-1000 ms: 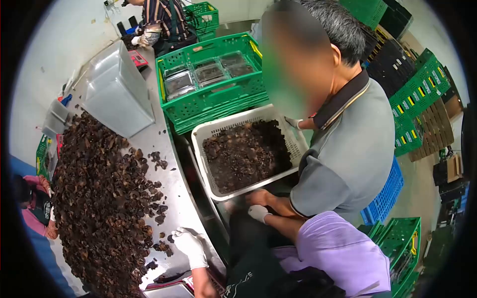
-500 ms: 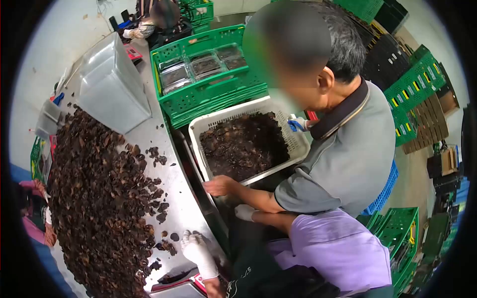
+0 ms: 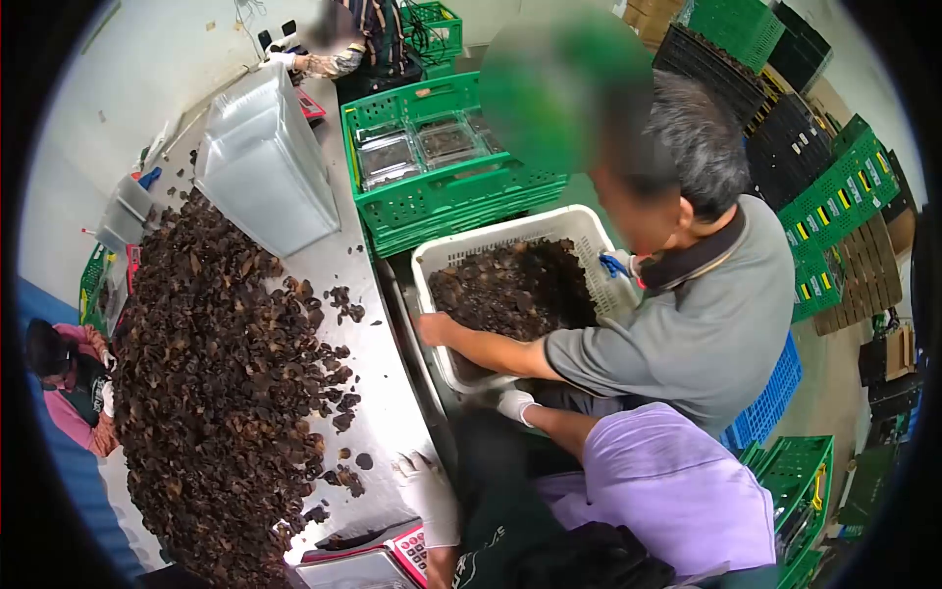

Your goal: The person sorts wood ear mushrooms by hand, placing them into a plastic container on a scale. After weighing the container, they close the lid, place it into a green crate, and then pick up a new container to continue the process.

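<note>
My left hand [image 3: 429, 499], in a white glove, lies palm-down at the steel table's [image 3: 388, 412] near edge with its fingers spread and nothing in them. Just below it sits a red scale [image 3: 407, 556] with a keypad and a metal pan [image 3: 348, 571]. A big heap of dark wood ear mushrooms [image 3: 216, 393] covers the table to the left. My right hand [image 3: 515, 404], also gloved, is right by the lower rim of a white plastic crate [image 3: 432, 257]; its fingers are partly hidden. Inside the crate are more dark mushrooms [image 3: 520, 290].
A co-worker [image 3: 687, 304] in a grey shirt leans over the crate, one hand at its left corner. Beyond stand green crates [image 3: 461, 191] with clear packs and a stack of clear plastic boxes [image 3: 270, 162]. Two other people work at the table's far and left sides.
The whole view has shifted, with things appearing farther right and mostly lower. My right hand has come closer to the white crate's rim. More of the scale shows.
</note>
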Tool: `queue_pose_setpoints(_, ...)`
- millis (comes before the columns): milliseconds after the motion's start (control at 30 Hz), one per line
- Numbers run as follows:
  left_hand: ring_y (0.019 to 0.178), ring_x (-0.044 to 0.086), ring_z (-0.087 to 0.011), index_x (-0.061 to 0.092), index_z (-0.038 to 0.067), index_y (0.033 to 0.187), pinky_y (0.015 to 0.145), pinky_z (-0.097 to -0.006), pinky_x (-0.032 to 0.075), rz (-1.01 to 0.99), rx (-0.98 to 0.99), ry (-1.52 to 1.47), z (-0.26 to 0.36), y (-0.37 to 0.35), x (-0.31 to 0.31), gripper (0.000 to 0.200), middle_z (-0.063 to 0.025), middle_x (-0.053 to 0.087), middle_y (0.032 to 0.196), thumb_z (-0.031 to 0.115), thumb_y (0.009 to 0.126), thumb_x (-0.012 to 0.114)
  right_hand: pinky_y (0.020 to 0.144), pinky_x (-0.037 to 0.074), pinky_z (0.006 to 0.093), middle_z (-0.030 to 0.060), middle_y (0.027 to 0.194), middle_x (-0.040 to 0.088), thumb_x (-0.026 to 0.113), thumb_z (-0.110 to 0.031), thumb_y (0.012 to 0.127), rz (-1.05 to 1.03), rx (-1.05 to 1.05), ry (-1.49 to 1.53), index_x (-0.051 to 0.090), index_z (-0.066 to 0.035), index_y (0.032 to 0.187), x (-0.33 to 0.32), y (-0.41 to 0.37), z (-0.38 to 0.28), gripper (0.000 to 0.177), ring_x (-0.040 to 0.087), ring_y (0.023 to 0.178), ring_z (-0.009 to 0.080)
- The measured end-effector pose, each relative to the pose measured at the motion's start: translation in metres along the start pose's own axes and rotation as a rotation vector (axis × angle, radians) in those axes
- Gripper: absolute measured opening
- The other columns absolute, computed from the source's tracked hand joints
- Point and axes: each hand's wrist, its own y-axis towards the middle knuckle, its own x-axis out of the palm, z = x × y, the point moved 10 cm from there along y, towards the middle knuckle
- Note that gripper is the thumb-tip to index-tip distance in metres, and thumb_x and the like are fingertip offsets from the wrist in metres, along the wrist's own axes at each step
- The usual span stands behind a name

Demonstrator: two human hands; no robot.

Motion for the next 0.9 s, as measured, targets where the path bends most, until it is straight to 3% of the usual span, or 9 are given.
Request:
queue_pose_setpoints(67,0.12,0.043,-0.0413,0.047,-0.001,0.125,0.097,-0.0454,0.041,0.127,0.029,0.066,-0.002,-0.006,0.003,0.055,-0.0246,0.043,0.133,0.02,0.077,0.065,0.08,0.05,0.0432,0.0163,0.093,0.068,0.051,-0.021,0.08,-0.047,0.024,0.023,0.071,-0.007,0.091,0.008,-0.002,-0.007,0.027,0.065,0.092,0.0332)
queue_pose_setpoints(133,0.12,0.042,-0.0423,0.047,-0.002,0.125,0.097,-0.0452,0.04,0.135,0.047,0.069,0.005,-0.006,-0.002,0.055,-0.0265,0.043,0.132,0.019,0.077,0.064,0.079,0.05,0.0414,0.0166,0.098,0.068,0.047,-0.019,0.085,-0.177,-0.3,-0.455,0.072,-0.006,0.094,0.034,-0.002,-0.043,0.029,0.065,0.092,0.0324)
queue_pose_setpoints(433,0.124,0.041,-0.0401,0.05,-0.001,0.125,0.098,-0.0453,0.04,0.142,0.026,0.124,-0.008,0.001,0.027,0.054,-0.0238,0.044,0.132,0.022,0.077,0.062,0.082,0.049,0.0409,0.0165,0.103,0.067,0.046,-0.027,0.086,-0.237,-0.379,-0.125,0.071,-0.007,0.097,0.077,-0.002,-0.066,0.034,0.064,0.097,0.033)
queue_pose_setpoints(533,0.126,0.04,-0.0401,0.05,-0.002,0.125,0.099,-0.0439,0.04,0.122,0.048,0.204,-0.011,0.001,0.036,0.051,-0.0232,0.044,0.134,0.022,0.08,0.058,0.082,0.049,0.0409,0.0173,0.103,0.067,0.045,-0.027,0.087,-0.087,-0.161,0.021,0.071,-0.008,0.095,0.063,0.009,-0.038,0.033,0.064,0.097,0.0334)
queue_pose_setpoints(600,0.123,0.042,-0.0416,0.05,-0.003,0.124,0.1,-0.0436,0.039,0.1,0.05,0.224,-0.005,0.003,0.03,0.048,-0.0253,0.045,0.132,0.017,0.082,0.055,0.078,0.05,0.0424,0.0175,0.1,0.066,0.047,-0.023,0.086,-0.23,-0.021,-0.026,0.069,-0.009,0.097,0.006,-0.029,-0.05,0.028,0.065,0.092,0.0323)
queue_pose_setpoints(667,0.12,0.044,-0.043,0.048,-0.005,0.125,0.099,-0.0432,0.04,0.252,0.104,0.226,-0.004,-0.001,0.031,0.047,-0.0272,0.046,0.131,0.014,0.082,0.053,0.079,0.05,0.0432,0.0181,0.101,0.066,0.048,-0.021,0.084,0.028,-0.027,-0.158,0.069,-0.008,0.099,0.0,-0.008,-0.029,0.029,0.065,0.093,0.0333)
queue_pose_setpoints(767,0.12,0.045,-0.0435,0.046,-0.006,0.126,0.099,-0.0432,0.041,0.142,0.05,0.19,-0.001,0.001,0.026,0.049,-0.0283,0.044,0.133,0.014,0.082,0.054,0.074,0.051,0.0412,0.0168,0.094,0.068,0.047,-0.017,0.086,-0.021,-0.159,-0.115,0.072,-0.008,0.09,0.0,-0.006,-0.018,0.026,0.066,0.09,0.0308)
queue_pose_setpoints(833,0.121,0.044,-0.0439,0.045,-0.007,0.127,0.099,-0.0422,0.041,0.161,0.072,0.194,0.002,-0.001,0.02,0.052,-0.0301,0.041,0.135,0.014,0.081,0.055,0.081,0.05,0.0404,0.0157,0.097,0.068,0.046,-0.017,0.087,-0.032,-0.205,-0.126,0.071,-0.007,0.093,-0.003,-0.016,-0.017,0.028,0.065,0.095,0.0307)
queue_pose_setpoints(900,0.123,0.043,-0.0428,0.043,-0.007,0.128,0.101,-0.0425,0.039,0.119,0.05,0.211,-0.001,0.001,0.027,0.05,-0.0293,0.04,0.136,0.012,0.083,0.052,0.081,0.05,0.0417,0.016,0.098,0.068,0.046,-0.022,0.088,-0.103,-0.049,-0.079,0.071,-0.006,0.095,0.006,-0.013,0.0,0.031,0.065,0.095,0.0323)
